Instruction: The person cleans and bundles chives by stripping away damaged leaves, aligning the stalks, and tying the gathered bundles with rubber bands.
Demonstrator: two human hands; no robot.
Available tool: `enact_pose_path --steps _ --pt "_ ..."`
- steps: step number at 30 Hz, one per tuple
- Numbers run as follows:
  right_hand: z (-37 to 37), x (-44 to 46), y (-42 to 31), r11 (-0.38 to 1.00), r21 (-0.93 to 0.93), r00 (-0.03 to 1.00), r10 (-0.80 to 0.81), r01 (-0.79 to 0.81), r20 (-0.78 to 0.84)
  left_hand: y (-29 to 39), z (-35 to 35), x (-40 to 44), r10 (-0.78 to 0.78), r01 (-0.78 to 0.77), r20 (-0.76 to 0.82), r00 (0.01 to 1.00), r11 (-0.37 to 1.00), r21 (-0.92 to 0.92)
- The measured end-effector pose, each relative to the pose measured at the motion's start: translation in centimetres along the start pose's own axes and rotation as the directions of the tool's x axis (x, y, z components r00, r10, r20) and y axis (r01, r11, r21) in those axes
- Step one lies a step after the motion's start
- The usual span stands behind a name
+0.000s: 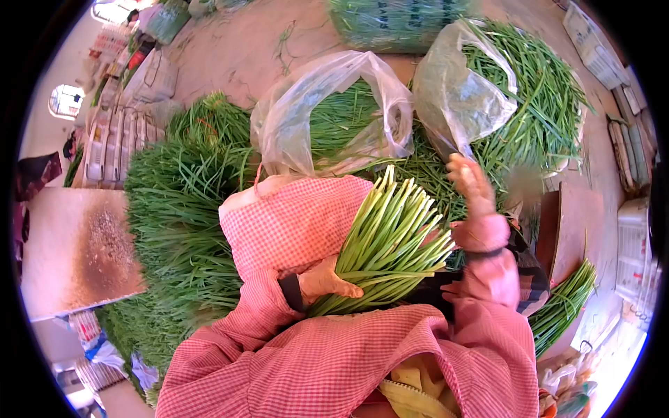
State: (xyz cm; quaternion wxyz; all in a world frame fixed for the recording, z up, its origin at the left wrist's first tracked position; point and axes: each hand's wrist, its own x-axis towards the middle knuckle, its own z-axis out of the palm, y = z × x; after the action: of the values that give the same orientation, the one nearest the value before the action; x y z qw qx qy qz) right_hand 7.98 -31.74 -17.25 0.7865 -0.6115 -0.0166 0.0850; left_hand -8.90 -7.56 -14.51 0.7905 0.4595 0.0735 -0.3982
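Well, stalks (397,237) in left hand (326,281), illegible dark print (417,10) on bale (401,39).

The left hand (326,280) grips green stalks (394,240)

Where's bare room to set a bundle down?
The floor between the crates at upper left and the middle bag is bare but for a few scraps. The pale board left of the heap of greens is open too, though stained brown. Crowded: around the bundle in the left hand, and ahead, where the middle bag and right bag stand close together.
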Motion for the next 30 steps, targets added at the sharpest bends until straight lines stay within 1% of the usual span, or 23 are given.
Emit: enact_pose_path --steps 1,2,3,5,6,7,9,11,12,13,14,15,16,17,18,19,21,23,24,26,28,29,30 --pt "0.8 -0.6 -3.6 0.989 -0.138 0.993 0.072 -0.059 0.093 -0.2 -0.2 0.1 0.003 -0.004 -0.005 1.000 1.000 -0.008" --pt "2.0 -1.5 -6.2 0.869 -0.440 0.945 -0.087 0.226 0.315 -0.7 -0.3 0.2 0.003 -0.003 -0.048 0.999 1.000 0.005" --pt "3.2 -2.3 -7.5 0.600 -0.608 0.819 -0.149 0.520 0.554 -1.0 -0.3 0.4 0.001 0.001 -0.087 0.996 1.000 0.022" --pt "5.2 -4.0 -5.9 0.261 -0.750 0.786 -0.058 0.607 0.616 -0.2 0.5 0.1 -0.065 0.066 -0.121 0.991 0.998 0.003" --pt "5.4 -4.0 -4.6 0.268 -0.771 0.798 0.016 0.577 0.603 -0.1 0.6 0.1 -0.084 0.083 -0.131 0.988 0.996 -0.011" --pt "5.5 -3.6 -2.9 0.154 -0.788 0.800 -0.037 0.596 0.599 0.0 0.6 0.2 -0.101 0.098 -0.143 0.985 0.995 -0.025" --pt "4.0 -1.7 -0.7 0.266 -0.792 0.835 -0.221 0.549 0.505 -0.2 0.6 0.1 -0.063 0.061 -0.157 0.986 0.998 -0.019" --pt "0.7 2.2 -3.6 0.690 -0.724 0.998 0.048 -0.002 0.042 -0.7 0.6 -0.2 -0.033 0.030 -0.174 0.984 0.999 -0.020" --pt "-1.9 4.3 -3.1 0.590 -0.794 0.973 -0.231 0.148 0.009 -0.8 0.5 -0.3 -0.017 0.016 -0.151 0.988 1.000 -0.008" --pt "-2.4 5.3 -4.1 0.442 -0.858 0.866 -0.499 0.261 0.006 -0.8 0.3 -0.2 0.002 0.000 -0.123 0.992 1.000 0.008" --pt "-2.5 5.2 -4.7 0.439 -0.860 0.863 -0.505 0.260 0.003 -0.9 -0.1 0.0 0.004 -0.002 -0.117 0.993 1.000 0.013" --pt "0.2 4.1 -7.9 0.903 -0.369 0.971 -0.239 0.221 -0.003 -1.3 -0.6 0.1 0.046 -0.046 -0.035 0.998 0.999 0.016" --pt "2.2 3.3 -9.6 0.967 0.253 0.987 -0.011 -0.031 0.162 -1.5 -0.9 0.1 0.089 -0.090 0.050 0.995 0.996 0.014" --pt "3.0 3.3 -8.2 0.997 -0.022 0.944 -0.064 0.075 0.323 -1.0 -0.8 0.1 0.085 -0.086 0.056 0.995 0.996 0.012" --pt "5.2 2.3 -9.5 0.987 -0.159 0.792 0.121 -0.031 0.599 -0.1 -0.6 0.0 -0.013 0.015 0.059 0.998 0.999 -0.036" --pt "6.3 2.1 -7.9 0.987 -0.155 0.796 0.124 -0.038 0.592 0.4 -0.7 -0.5 -0.115 0.120 0.065 0.991 0.989 -0.083" --pt "7.4 2.4 -3.6 0.910 -0.324 0.646 0.413 -0.260 0.642 -0.9 -2.0 -0.9 -0.098 0.097 0.076 0.992 0.995 0.019" --pt "2.3 1.8 -3.6 0.979 0.035 0.951 0.184 -0.198 0.249 -0.3 -1.4 -1.7 -0.155 0.167 0.064 0.986 0.947 -0.275" --pt "1.7 0.7 -3.3 0.979 0.033 0.949 0.185 -0.199 0.254 -0.7 -1.7 -1.6 -0.134 0.158 0.093 0.987 0.927 -0.339" --pt "0.4 -3.4 -2.1 0.809 0.203 0.813 0.576 -0.552 -0.083 -1.5 -2.7 -1.5 -0.124 0.146 0.086 0.989 0.926 -0.347" --pt "1.5 -8.3 -0.6 0.685 0.454 0.778 0.628 -0.570 0.029 -1.0 -2.3 -1.1 -0.143 0.161 0.075 0.987 0.917 -0.365" --pt "4.2 -10.3 0.2 0.643 0.585 0.863 0.439 -0.495 0.249 -0.4 -1.7 -0.8 -0.143 0.164 0.083 0.986 0.916 -0.367" --pt "6.4 -10.7 0.8 0.817 0.459 0.935 0.339 -0.348 0.105 0.2 -1.1 -0.6 -0.152 0.174 0.091 0.984 0.927 -0.334"
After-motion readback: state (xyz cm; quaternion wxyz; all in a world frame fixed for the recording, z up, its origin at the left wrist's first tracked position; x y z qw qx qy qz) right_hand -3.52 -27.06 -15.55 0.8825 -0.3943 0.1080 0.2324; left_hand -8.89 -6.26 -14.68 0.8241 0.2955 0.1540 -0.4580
